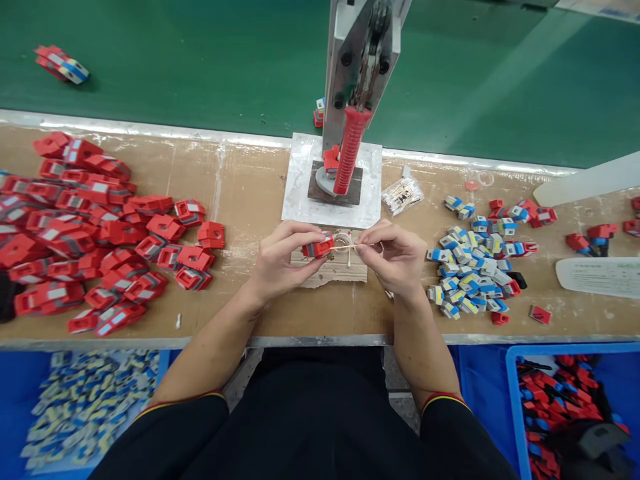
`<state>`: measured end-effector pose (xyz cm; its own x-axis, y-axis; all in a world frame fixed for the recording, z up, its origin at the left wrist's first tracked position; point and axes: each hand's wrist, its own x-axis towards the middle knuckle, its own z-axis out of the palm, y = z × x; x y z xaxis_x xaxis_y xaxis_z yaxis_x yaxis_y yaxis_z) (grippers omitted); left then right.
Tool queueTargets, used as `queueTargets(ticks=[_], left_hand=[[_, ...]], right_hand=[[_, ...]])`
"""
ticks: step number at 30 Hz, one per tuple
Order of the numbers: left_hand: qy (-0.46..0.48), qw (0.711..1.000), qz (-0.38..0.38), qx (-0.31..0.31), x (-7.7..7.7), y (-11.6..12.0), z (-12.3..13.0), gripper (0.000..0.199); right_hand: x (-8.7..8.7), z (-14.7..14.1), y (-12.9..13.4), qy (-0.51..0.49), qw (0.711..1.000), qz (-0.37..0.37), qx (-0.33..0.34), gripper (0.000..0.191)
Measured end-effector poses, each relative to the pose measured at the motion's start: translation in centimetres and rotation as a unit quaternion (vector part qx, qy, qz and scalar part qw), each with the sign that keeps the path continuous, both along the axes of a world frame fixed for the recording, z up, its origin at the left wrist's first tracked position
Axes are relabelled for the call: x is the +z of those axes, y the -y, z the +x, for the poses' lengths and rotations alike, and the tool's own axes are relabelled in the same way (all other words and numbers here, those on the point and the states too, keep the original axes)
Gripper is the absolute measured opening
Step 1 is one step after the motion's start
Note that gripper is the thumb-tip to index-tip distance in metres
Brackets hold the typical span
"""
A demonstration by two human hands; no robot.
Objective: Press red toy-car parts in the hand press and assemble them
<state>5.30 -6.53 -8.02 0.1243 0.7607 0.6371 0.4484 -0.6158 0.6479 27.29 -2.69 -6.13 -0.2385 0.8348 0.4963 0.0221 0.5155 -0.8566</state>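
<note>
Between its thumb and fingers, my left hand (280, 260) grips a red plastic toy part (314, 249). My right hand (400, 257) pinches a thin cotton swab (345, 247), whose far end touches the right side of the red part. Both hands are above a torn piece of cardboard (333, 272) at the front of the workbench. A small round clear dish (343, 239) sits just behind the swab, partly covered by it. Behind the hands stands a hand press with a red lever handle (352, 150); a red part (331, 159) rests at its base.
Many red parts (115, 233) are heaped at left, blue-and-white parts (467, 273) at right. A bag of cotton swabs (403, 195) lies by the press plate (303, 180). Beyond runs a green belt (200, 67). Blue bins (515, 400) flank me below the bench edge.
</note>
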Motion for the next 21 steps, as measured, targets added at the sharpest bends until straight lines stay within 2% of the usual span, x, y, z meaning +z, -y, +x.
queueTargets(ticks=[6,9,12,16,21], left_hand=[[0.0,1.0,-0.003,-0.001,0.1,0.0,0.0,0.032],[0.003,1.0,-0.006,-0.007,0.0,0.0,0.1,0.03],[-0.01,1.0,-0.01,-0.013,0.1,0.0,0.1,0.029],[-0.034,0.999,-0.016,0.006,0.3,-0.1,-0.5,0.026],[-0.055,0.996,-0.041,0.059,0.5,-0.4,-1.7,0.022]], right_hand=[[0.0,0.1,-0.1,-0.018,1.0,0.01,0.002,0.012],[0.0,0.2,-0.1,-0.06,0.998,0.008,-0.015,0.009],[0.0,0.5,-0.2,-0.059,0.998,0.017,-0.026,0.01],[0.1,1.5,-0.6,0.056,0.997,0.045,-0.034,0.01],[-0.7,1.8,-1.3,0.246,0.966,0.073,-0.006,0.015]])
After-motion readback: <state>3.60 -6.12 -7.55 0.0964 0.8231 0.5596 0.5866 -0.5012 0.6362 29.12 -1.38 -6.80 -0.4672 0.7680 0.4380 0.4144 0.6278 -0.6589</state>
